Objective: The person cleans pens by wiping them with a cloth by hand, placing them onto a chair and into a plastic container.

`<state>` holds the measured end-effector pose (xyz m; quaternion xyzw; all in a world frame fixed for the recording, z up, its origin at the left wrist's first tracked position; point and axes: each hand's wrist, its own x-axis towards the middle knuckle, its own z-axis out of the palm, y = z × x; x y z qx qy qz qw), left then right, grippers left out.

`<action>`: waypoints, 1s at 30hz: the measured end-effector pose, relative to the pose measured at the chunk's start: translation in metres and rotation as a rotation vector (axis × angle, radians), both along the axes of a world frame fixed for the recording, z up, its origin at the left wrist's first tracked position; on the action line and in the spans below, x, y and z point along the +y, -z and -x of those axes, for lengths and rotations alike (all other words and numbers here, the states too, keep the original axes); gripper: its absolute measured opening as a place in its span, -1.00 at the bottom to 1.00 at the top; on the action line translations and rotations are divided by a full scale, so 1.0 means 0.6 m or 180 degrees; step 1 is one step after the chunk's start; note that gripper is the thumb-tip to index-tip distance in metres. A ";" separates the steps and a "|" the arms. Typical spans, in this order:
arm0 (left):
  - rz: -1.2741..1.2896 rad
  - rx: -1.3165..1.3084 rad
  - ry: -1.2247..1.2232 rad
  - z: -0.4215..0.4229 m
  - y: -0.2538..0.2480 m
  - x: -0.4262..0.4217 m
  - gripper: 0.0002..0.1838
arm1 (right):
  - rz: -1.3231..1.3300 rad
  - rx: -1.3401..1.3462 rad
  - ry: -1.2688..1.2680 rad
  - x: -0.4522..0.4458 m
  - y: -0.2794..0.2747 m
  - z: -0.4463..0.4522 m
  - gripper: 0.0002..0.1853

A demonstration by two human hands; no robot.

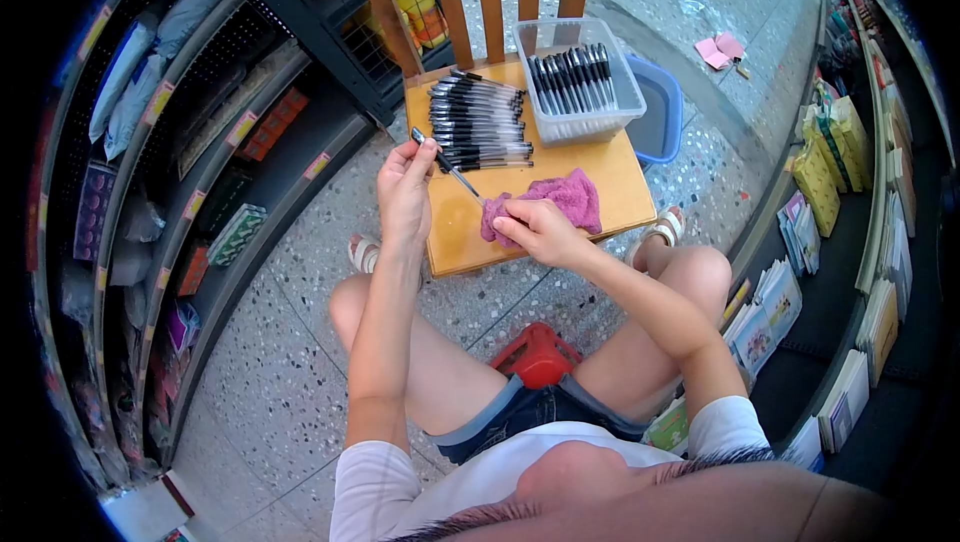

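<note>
In my left hand (408,182) a pen (455,172) is pinched near its dark capped end, slanting down to the right. My right hand (540,229) is closed on a pink cloth (568,198), which meets the pen's lower end. Both hands are over the front of a wooden chair seat (450,237). Behind them a row of black-capped pens (480,122) lies on the seat. To its right stands a clear plastic box (590,127) holding several more pens, which lean upright side by side.
A blue basin (662,107) stands on the floor right of the chair. Curved shelves with packets (235,232) are at the left, and shelves of books and cards (765,312) at the right. Pink paper (718,50) lies on the floor. A red stool (540,357) is between my legs.
</note>
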<state>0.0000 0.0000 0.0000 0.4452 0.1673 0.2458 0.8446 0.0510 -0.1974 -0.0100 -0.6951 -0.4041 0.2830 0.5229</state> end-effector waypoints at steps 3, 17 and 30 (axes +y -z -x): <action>0.0272 0.0115 0.0129 0.007 -0.001 -0.005 -0.86 | -0.0257 -0.0637 0.0040 -0.005 0.004 0.008 -0.76; 0.0699 0.0469 0.0520 0.002 0.012 0.006 -0.89 | -0.0860 -0.1540 -0.0167 -0.008 0.002 -0.002 -0.93; -0.0798 0.0593 0.0373 0.009 -0.007 -0.071 -0.84 | -0.1392 0.1856 0.0345 0.007 -0.004 -0.004 -0.80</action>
